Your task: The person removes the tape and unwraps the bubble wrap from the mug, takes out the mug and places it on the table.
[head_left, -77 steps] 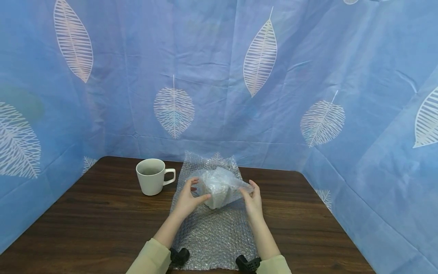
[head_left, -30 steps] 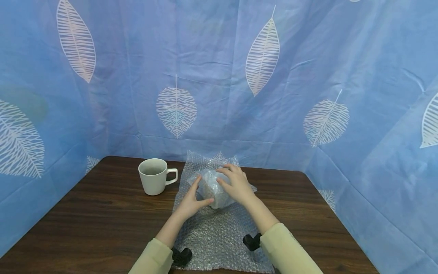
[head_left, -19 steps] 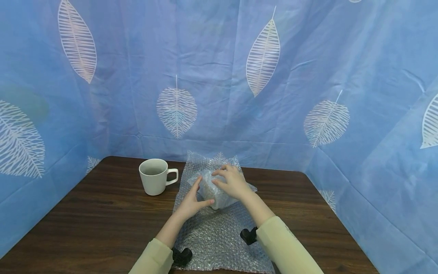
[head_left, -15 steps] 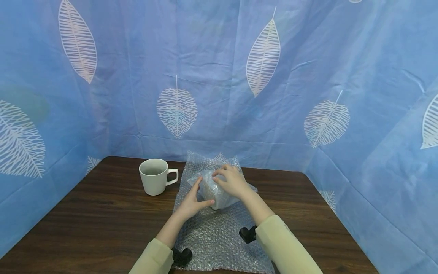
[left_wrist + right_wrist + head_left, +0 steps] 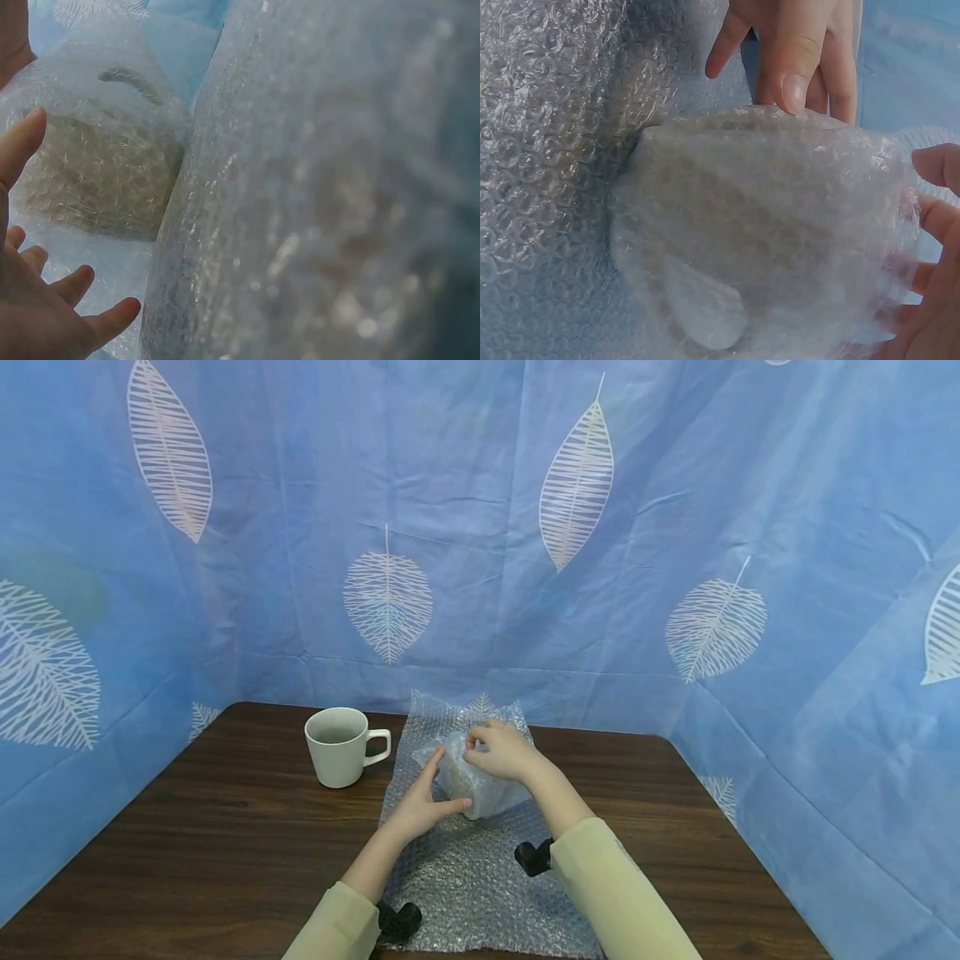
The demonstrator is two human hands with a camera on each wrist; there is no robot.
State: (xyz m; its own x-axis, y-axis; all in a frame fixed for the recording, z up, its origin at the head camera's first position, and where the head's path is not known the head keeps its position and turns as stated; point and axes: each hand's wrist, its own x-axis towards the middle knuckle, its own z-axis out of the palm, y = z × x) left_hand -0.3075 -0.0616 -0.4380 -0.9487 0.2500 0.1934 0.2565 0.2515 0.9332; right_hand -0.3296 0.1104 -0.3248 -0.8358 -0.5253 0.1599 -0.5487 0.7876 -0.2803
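A mug wrapped in bubble wrap [image 5: 483, 789] lies on its side on a larger bubble wrap sheet [image 5: 480, 877]. Its handle shows through the film in both wrist views. My left hand [image 5: 418, 806] steadies the wrapped mug from the left, thumb and fingers spread, the thumb touching its near edge in the right wrist view. At the mug's upper right, my right hand [image 5: 506, 752] has its thumb and forefinger drawn together at the loose film. In the right wrist view its fingers [image 5: 930, 214] lie partly behind that film.
A white mug [image 5: 335, 747] stands upright at the left, its handle towards the sheet. The dark wooden table [image 5: 225, 852] ends at a blue leaf-patterned curtain [image 5: 480, 593] behind and at both sides. A black wrist camera [image 5: 534, 857] sits by the right sleeve.
My right hand has gone from the film's right corner over to the mug's top, and its fingers have drawn closer together. The left hand and the white mug stay about where they were.
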